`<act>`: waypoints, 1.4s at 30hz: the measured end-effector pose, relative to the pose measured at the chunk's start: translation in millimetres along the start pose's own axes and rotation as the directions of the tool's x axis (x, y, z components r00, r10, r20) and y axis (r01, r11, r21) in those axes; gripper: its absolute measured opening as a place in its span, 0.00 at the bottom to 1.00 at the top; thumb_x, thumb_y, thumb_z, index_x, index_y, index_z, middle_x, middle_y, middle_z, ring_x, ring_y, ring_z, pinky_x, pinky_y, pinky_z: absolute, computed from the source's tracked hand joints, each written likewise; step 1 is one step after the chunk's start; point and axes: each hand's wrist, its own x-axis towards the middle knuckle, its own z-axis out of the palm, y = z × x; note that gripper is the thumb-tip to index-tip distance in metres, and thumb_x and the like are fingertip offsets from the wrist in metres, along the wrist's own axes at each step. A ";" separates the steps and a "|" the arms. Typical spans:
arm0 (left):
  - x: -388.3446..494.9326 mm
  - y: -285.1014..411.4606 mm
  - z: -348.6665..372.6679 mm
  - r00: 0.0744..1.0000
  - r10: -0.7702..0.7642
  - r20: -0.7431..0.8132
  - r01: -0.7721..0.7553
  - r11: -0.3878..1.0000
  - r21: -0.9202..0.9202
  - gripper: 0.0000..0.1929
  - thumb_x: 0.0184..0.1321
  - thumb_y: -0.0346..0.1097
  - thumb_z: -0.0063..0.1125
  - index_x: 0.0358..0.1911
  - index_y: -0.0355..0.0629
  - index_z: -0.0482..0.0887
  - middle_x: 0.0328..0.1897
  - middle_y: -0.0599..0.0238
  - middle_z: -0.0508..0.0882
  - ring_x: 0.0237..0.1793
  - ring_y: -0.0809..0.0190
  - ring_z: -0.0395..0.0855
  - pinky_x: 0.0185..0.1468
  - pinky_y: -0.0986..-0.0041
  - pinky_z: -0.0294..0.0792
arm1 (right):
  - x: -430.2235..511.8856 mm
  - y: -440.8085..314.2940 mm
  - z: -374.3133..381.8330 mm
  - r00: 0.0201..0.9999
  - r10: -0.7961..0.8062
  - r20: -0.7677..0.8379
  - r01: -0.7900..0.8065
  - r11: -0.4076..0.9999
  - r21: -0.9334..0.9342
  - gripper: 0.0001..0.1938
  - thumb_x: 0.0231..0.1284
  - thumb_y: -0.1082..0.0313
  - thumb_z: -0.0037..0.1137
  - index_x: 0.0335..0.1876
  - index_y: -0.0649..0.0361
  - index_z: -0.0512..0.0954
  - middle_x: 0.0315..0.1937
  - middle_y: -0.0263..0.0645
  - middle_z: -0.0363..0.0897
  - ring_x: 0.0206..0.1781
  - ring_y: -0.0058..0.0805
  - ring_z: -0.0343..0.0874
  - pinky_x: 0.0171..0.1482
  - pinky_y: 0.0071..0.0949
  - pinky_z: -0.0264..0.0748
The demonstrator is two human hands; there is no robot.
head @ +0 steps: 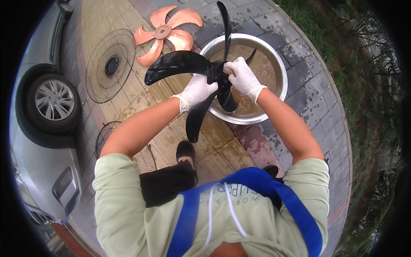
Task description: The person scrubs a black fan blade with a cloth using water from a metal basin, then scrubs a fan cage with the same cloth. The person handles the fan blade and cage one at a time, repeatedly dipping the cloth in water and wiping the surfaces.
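Observation:
A black plastic fan impeller point(178, 64) with several curved, wet-looking blades is held up over the left rim of a round metal basin point(282, 80). My left hand point(198, 91), in a white disposable glove, grips it at the hub, the thumb lying near the root of the lower blade. Also gloved, my right hand point(242, 77) has its fingers curled against the hub's right side. Its fingertips are partly hidden. Murky brown water point(261, 69) fills the lower part of the basin. One blade tip shows beyond my right hand, above the water.
An orange-pink fan impeller point(163, 31) lies on the paving beyond my left hand, beside a round wire fan grille point(93, 64). Another wire grille point(144, 159) is partly under my left arm. A silver car point(41, 167) stands at left; grass point(334, 64) borders the right.

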 end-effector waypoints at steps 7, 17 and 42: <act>-1.9 2.7 -3.0 0.993 -0.108 0.046 0.112 0.989 -0.097 0.20 0.55 0.35 0.61 0.48 0.30 0.78 0.42 0.41 0.84 0.47 0.42 0.83 0.53 0.60 0.73 | -1.1 -4.7 10.4 0.995 0.059 -0.078 -0.067 0.992 -0.104 0.12 0.54 0.81 0.52 0.44 0.61 0.80 0.39 0.52 0.72 0.45 0.52 0.75 0.51 0.39 0.74; -6.7 6.4 -21.9 0.977 -0.214 -0.001 0.213 0.972 -0.102 0.19 0.60 0.38 0.60 0.48 0.31 0.80 0.42 0.50 0.86 0.42 0.56 0.85 0.51 0.66 0.73 | -23.4 54.7 -4.4 0.999 0.035 0.035 -0.032 0.995 -0.097 0.13 0.50 0.83 0.49 0.38 0.59 0.81 0.39 0.49 0.72 0.42 0.47 0.75 0.50 0.38 0.75; 2.8 -5.5 -2.3 0.983 -0.181 0.012 0.180 0.966 -0.188 0.21 0.55 0.38 0.60 0.42 0.23 0.77 0.38 0.37 0.84 0.44 0.42 0.84 0.51 0.60 0.74 | -1.7 10.8 15.5 0.991 -0.134 0.005 0.115 0.832 -0.542 0.14 0.55 0.72 0.53 0.47 0.52 0.83 0.38 0.43 0.75 0.43 0.42 0.78 0.43 0.39 0.78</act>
